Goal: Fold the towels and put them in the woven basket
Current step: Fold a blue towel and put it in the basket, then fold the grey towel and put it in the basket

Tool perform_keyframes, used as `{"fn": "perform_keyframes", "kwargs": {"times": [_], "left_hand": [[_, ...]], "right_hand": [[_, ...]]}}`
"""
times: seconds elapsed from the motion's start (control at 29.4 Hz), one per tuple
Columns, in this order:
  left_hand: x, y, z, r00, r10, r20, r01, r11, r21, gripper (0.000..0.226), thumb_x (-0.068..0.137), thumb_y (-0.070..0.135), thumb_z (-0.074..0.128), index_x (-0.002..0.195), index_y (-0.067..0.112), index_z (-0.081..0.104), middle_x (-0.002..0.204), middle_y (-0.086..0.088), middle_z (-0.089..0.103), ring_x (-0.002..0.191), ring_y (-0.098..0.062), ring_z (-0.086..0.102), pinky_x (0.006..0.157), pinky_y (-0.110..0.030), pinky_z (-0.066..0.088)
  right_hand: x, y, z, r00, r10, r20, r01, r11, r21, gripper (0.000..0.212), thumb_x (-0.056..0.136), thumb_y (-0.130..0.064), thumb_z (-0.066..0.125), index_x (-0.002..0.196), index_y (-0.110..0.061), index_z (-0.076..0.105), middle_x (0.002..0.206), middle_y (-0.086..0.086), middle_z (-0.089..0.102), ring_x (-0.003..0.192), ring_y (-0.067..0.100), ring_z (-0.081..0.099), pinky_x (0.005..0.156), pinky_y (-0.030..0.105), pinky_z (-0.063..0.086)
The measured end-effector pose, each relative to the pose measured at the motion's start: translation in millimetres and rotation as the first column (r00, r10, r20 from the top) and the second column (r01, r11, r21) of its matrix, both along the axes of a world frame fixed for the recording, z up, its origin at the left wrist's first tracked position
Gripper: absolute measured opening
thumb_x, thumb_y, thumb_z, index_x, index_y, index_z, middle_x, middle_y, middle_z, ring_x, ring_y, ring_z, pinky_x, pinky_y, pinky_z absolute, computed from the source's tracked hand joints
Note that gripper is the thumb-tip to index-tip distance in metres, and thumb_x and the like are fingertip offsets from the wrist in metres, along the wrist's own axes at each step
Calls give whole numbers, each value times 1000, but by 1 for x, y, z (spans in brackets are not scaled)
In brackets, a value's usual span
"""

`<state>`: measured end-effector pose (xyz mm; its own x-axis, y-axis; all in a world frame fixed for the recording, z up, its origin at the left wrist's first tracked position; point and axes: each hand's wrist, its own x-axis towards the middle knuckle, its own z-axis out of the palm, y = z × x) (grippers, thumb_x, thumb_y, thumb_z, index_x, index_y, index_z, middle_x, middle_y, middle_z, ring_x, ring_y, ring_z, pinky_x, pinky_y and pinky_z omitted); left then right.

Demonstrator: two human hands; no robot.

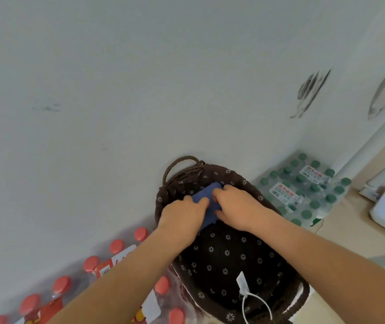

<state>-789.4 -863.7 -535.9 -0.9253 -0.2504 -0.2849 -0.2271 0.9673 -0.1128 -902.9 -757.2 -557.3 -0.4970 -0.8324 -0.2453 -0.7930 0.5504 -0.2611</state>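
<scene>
Folded blue towel [206, 194] goes into the basket [229, 253]: left hand [182, 215] and right hand [236, 204] grip it between curled fingers, low at the far end. One towel appears nearly placed; no others are visible.

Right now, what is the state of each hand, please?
Left hand: grips the blue towel inside the woven basket.
Right hand: grips the same towel.

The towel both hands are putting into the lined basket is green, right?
No, the towel is blue, not green; the head view shows it. The left hand and right hand do hold it in the lined basket.
</scene>
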Motion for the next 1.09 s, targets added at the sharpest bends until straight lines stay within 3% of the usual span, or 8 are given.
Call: {"fn": "perform_keyframes", "kwargs": {"times": [0.14,0.24,0.37,0.54,0.68,0.85,0.95,1.09], "left_hand": [[-9,7,-6,998,39,57,-38,999,-22,55,86,18,63,130,16,30,117,-15,46,99,-31,54,62,-37,37],[-7,-2,-3,1000,21,8,-21,1000,22,41,87,21,61,122,16,40,112,-11,50,99,-29,53,62,-37,37],[14,-12,9,963,32,-268,10,988,155,27,94,27,46,120,24,55,108,0,57,103,-22,54,74,-37,47],[55,-15,32,784,235,-574,62,891,449,23,93,22,51,111,28,66,94,12,67,83,-8,59,74,-25,45],[102,-14,35,758,335,-559,55,822,567,20,92,20,55,103,30,69,56,15,54,52,-5,51,61,-28,47],[181,-20,3,830,179,-529,141,850,508,25,84,16,56,98,35,66,81,17,62,73,-2,53,64,-25,46],[219,-27,-19,868,101,-487,172,858,484,16,82,23,57,93,31,66,86,13,64,84,-12,58,66,-30,50],[259,-39,-53,930,-68,-361,221,889,400,18,84,31,50,95,28,64,97,6,60,95,-21,56,70,-33,50]], "right_hand": [[6,-3,-3,1000,2,-24,-1,999,44,26,93,-22,53,114,-8,47,111,13,48,88,30,57,66,35,43],[0,1,7,999,-12,43,10,999,50,32,92,-28,53,119,-10,50,114,11,49,94,27,56,78,37,47],[1,11,32,997,-11,82,15,999,-37,37,92,-31,53,128,-20,52,114,2,56,103,20,56,87,31,44],[28,27,67,969,-123,216,174,955,-239,23,92,-29,54,113,-29,61,99,-11,65,90,7,60,84,28,48],[72,36,85,942,-205,267,298,878,-376,15,90,-27,56,102,-31,65,83,-16,64,73,1,59,70,19,46],[159,40,75,904,-243,351,400,771,-496,10,90,-20,59,93,-25,68,72,-6,68,62,17,62,64,27,50],[214,38,54,872,-305,384,474,722,-503,12,89,-14,60,88,-22,69,70,-11,66,61,6,60,59,17,46],[290,41,13,769,-454,450,635,625,-454,17,88,-13,59,90,-27,69,84,-16,68,79,-1,63,63,8,41]]}}
